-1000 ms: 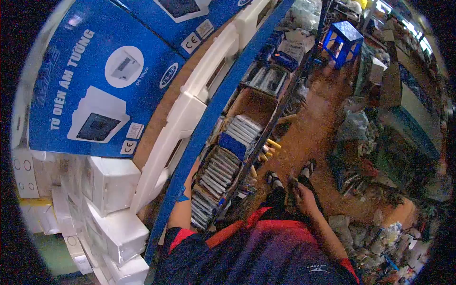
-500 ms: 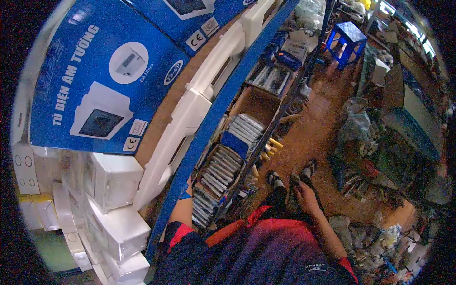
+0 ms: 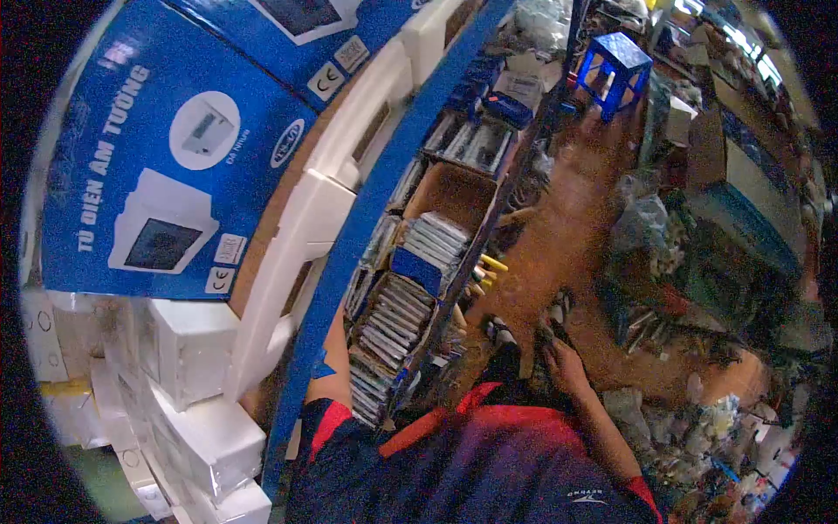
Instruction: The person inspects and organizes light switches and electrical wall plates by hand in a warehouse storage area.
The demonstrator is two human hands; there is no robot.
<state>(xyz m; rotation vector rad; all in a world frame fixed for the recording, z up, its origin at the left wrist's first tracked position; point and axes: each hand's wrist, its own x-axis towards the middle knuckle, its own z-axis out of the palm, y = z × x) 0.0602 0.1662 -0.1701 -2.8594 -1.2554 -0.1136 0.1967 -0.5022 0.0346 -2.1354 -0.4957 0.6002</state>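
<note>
My left forearm point(image 3: 336, 371) reaches up beside the blue shelf edge point(image 3: 371, 188), and the hand itself is hidden behind that edge. Close to the forearm are open cardboard boxes with rows of thin plastic-wrapped packs point(image 3: 397, 319). My right hand point(image 3: 563, 362) hangs low in front of my legs, above the brown floor. Its fingers are curled around something dark and greyish that I cannot make out.
Blue printed cartons point(image 3: 157, 166) and white plastic covers point(image 3: 301, 218) lie on the shelf top at left, with white boxes point(image 3: 205, 437) stacked below. A blue stool point(image 3: 618, 57) stands farther along the aisle floor point(image 3: 559, 218). Bags and loose goods point(image 3: 716, 428) crowd the right side.
The view has turned slightly, so the shelf and cartons sit farther left. More of my left forearm shows along the shelf edge. My right hand stays low in nearly the same pose.
</note>
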